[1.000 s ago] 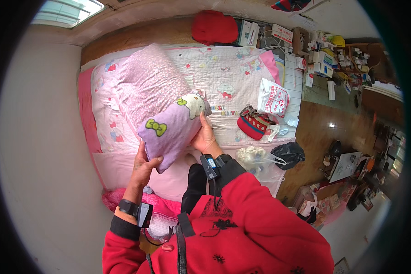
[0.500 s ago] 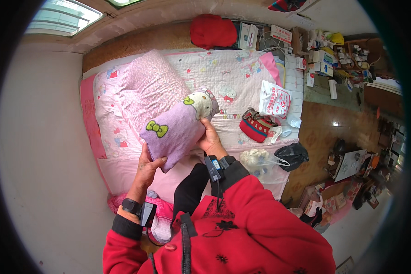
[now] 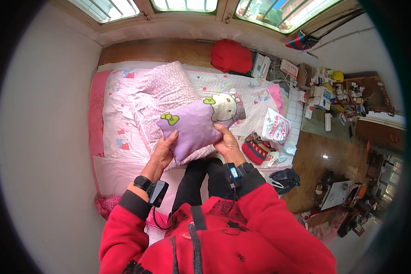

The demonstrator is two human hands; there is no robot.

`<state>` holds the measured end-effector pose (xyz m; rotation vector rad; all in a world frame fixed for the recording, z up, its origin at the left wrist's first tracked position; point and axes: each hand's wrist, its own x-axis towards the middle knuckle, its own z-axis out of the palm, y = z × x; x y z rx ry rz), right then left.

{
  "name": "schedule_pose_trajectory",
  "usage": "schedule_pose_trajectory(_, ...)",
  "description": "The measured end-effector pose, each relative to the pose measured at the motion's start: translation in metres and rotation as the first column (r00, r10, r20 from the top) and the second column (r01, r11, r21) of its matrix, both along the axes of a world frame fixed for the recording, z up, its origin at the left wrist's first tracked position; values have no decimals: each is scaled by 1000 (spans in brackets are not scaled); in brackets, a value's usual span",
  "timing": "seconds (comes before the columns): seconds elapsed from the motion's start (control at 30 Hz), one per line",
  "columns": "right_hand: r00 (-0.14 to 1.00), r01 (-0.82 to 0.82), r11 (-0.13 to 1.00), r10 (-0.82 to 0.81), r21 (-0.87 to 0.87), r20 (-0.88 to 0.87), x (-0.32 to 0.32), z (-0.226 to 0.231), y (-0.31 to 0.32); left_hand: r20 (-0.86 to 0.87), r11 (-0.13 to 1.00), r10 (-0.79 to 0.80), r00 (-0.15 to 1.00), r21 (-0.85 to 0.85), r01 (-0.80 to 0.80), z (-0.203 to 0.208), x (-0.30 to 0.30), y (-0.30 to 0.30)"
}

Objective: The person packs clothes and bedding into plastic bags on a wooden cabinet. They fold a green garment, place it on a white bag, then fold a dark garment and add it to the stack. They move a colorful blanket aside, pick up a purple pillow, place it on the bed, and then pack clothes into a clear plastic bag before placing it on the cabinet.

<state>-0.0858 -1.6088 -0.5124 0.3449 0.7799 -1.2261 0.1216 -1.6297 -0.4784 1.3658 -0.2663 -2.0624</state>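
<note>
Between my hands I hold a small purple pillow point(image 3: 192, 125) with a white cartoon cat face at its right end and a green bow at its left. My left hand point(image 3: 163, 150) grips its lower left corner, thumb on top. On the lower right edge, my right hand point(image 3: 226, 140) pinches it with the thumb over the top; the fingers beneath are hidden. Beyond and partly under it lies a larger pink patterned pillow point(image 3: 164, 86) on the bed. The pink and white quilted cover point(image 3: 118, 102) spreads under both.
To the right on the bed lie a red striped bag point(image 3: 255, 150) and a white plastic bag point(image 3: 275, 125). A black plastic bag point(image 3: 285, 180) is at the near right edge. A red bundle point(image 3: 231, 55) rests by the window wall. Boxes point(image 3: 322, 98) crowd the far right.
My view has tilted up, showing more of the windows. In the picture, the purple pillow and both hands have shifted right. Both hands still grip the pillow.
</note>
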Motion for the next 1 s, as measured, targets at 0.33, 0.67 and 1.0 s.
schedule_pose_trajectory(0.33, 999, -42, 998, 42, 55, 6, 15, -10, 13, 286, 981, -15, 958, -180, 69, -12, 24, 0)
schedule_pose_trajectory(0.67, 947, -321, 942, 320, -99, -26, -12, -27, 24, 282, 685, -643, 712, -204, 700, -13, -26, -36)
schedule_pose_trajectory(1.0, 798, -431, 877, 481, 214, -364, -136, -187, 65, 205, 931, -332, 921, 225, 286, -91, -87, 25)
